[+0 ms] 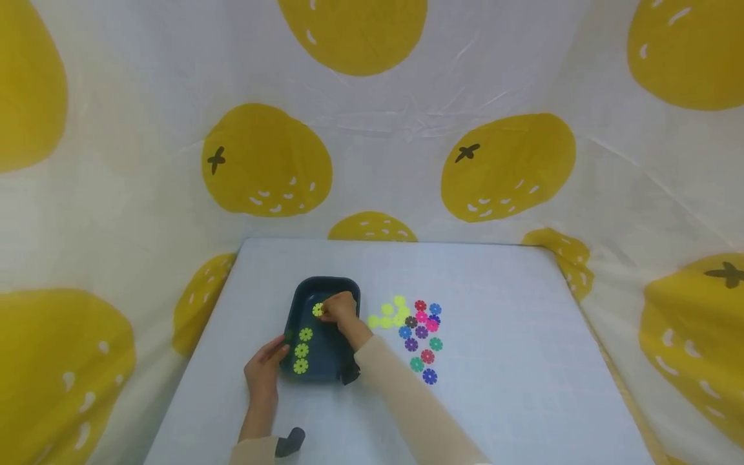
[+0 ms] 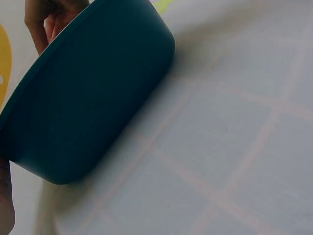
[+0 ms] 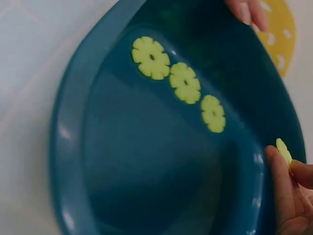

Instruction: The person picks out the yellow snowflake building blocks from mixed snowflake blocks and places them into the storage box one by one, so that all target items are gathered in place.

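A dark teal tray (image 1: 325, 371) stands on the left half of the table. My left hand (image 1: 264, 371) grips its left rim; in the right wrist view, fingertips (image 3: 248, 13) of that hand hook over the edge. Three yellow notched plastic discs (image 1: 301, 350) lie in a row along the tray's left side. My right hand (image 1: 343, 309) reaches over the far part of the tray. Between its thumb and fingers it pinches another yellow disc (image 3: 283, 151), held on edge near the tray wall.
Right of the tray lies a cluster of yellow discs (image 1: 388, 321). Beyond it several red, pink, blue, purple and green discs (image 1: 421, 332) are scattered on the white table (image 1: 511, 361). A white cloth with yellow fruit prints (image 1: 395, 148) hangs around the table.
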A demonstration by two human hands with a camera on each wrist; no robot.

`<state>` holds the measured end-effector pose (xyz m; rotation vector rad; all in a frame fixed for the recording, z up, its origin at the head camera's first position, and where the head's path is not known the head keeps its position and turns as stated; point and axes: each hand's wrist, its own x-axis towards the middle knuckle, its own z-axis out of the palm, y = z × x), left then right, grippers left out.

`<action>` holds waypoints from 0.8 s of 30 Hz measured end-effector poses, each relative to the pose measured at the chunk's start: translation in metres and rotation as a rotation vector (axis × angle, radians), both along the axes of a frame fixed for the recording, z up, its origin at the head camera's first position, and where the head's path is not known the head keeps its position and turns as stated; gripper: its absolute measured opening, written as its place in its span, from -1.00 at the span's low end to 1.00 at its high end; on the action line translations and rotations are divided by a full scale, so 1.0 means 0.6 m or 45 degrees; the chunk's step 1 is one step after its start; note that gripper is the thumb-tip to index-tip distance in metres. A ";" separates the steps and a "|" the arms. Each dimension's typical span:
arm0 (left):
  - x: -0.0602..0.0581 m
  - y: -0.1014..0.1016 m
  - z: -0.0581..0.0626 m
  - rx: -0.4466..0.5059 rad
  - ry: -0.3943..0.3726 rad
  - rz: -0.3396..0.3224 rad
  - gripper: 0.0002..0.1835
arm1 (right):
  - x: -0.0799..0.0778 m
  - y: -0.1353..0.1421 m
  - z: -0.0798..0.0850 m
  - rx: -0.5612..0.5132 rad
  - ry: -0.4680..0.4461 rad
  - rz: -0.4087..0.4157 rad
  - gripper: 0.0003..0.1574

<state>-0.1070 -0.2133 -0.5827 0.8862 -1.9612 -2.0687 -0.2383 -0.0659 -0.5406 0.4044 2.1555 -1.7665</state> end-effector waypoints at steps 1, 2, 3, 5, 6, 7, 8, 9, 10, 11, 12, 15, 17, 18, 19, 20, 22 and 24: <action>0.001 0.000 -0.001 -0.004 -0.002 -0.008 -0.56 | -0.001 -0.005 -0.003 0.025 -0.008 0.006 -0.87; 0.001 0.000 -0.002 0.000 -0.003 -0.008 -0.56 | -0.002 -0.010 -0.006 0.052 -0.015 0.012 -0.88; 0.001 -0.001 -0.003 0.001 -0.003 -0.015 -0.55 | -0.001 -0.015 -0.009 0.082 -0.014 0.015 -0.88; 0.001 -0.002 -0.005 -0.001 -0.005 -0.022 -0.56 | 0.000 -0.023 -0.016 0.270 0.015 0.094 -0.86; 0.001 -0.002 -0.005 0.000 -0.004 -0.021 -0.55 | 0.000 -0.027 -0.021 0.333 0.034 0.111 -0.84; 0.001 -0.002 -0.006 -0.004 -0.004 -0.023 -0.56 | 0.001 -0.031 -0.025 0.392 0.051 0.126 -0.83; 0.001 -0.002 -0.006 -0.003 -0.004 -0.021 -0.56 | 0.001 -0.034 -0.028 0.429 0.065 0.126 -0.82; 0.001 -0.003 -0.005 -0.010 -0.002 -0.026 -0.55 | 0.002 -0.037 -0.032 0.453 0.078 0.119 -0.82; 0.001 -0.001 -0.005 -0.020 -0.002 -0.021 -0.56 | 0.004 -0.038 -0.034 0.475 0.088 0.113 -0.82; 0.001 0.000 -0.004 -0.032 -0.002 -0.021 -0.57 | 0.006 -0.040 -0.036 0.426 0.078 0.073 -0.82; 0.002 0.001 -0.004 -0.042 -0.001 -0.018 -0.57 | 0.008 -0.041 -0.038 0.367 0.064 0.027 -0.83; 0.003 0.004 -0.002 -0.070 0.004 -0.020 -0.58 | 0.011 -0.043 -0.037 0.305 0.045 -0.039 -0.87; 0.005 0.005 -0.001 -0.084 -0.004 -0.020 -0.58 | 0.012 -0.044 -0.035 0.383 0.069 -0.010 -0.87; 0.005 0.006 -0.001 -0.086 -0.007 -0.018 -0.58 | 0.012 -0.044 -0.033 0.406 0.076 0.003 -0.83; 0.006 0.007 -0.001 -0.085 -0.006 -0.016 -0.57 | 0.013 -0.045 -0.032 0.444 0.093 0.024 -0.76; 0.006 0.007 -0.001 -0.080 -0.004 -0.013 -0.57 | 0.013 -0.047 -0.030 0.481 0.108 0.051 -0.68; 0.007 0.007 0.000 -0.080 0.002 -0.006 -0.57 | 0.015 -0.050 -0.026 0.527 0.143 0.097 -0.57; 0.007 0.007 0.001 -0.074 0.013 0.002 -0.58 | 0.018 -0.054 -0.022 0.487 0.145 0.102 -0.54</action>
